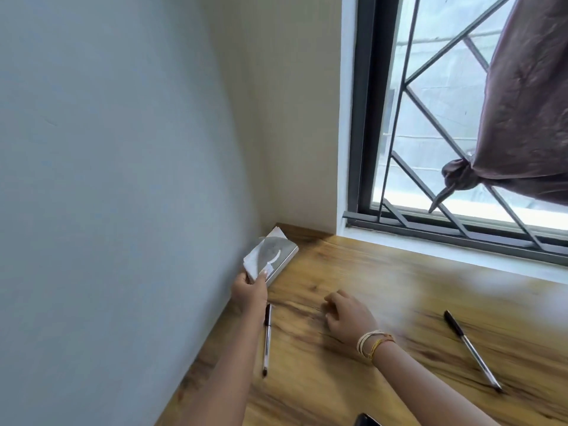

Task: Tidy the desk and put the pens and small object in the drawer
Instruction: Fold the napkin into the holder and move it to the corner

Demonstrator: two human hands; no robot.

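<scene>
- fingers (263, 275) of the left hand (249, 293) are pinching the near corner of a small grey-and-white box (274, 256) with loose white paper (252, 262) against it, thumb on top, at the desk's far left corner where the wall (123, 179) is meeting the wooden top.
- the box is looking light and stiff, likely card with a smooth printed face; a corner pinch is judged enough, though the loose paper could be slipping out, so clamping both together is looking wiser.
- right hand (349, 318) is resting on the desk (384, 287) with fingers loosely curled, holding nothing, thread bracelets (373, 344) circling the wrist.
- one pen (267, 339), clear-barrelled with a dark cap, is lying just beside the left forearm; a second pen (471, 348) is lying well apart at the right. both are appearing slim, hard and prone to rolling, best taken mid-barrel.
- desk is showing glossy streaked wood grain; no drawer is showing in view.
- a dark object's corner (367, 421) is peeking in at the bottom edge, too cropped to identify.
- beyond, a barred window (430, 124) is carrying a knotted brown cloth (528, 103).
</scene>
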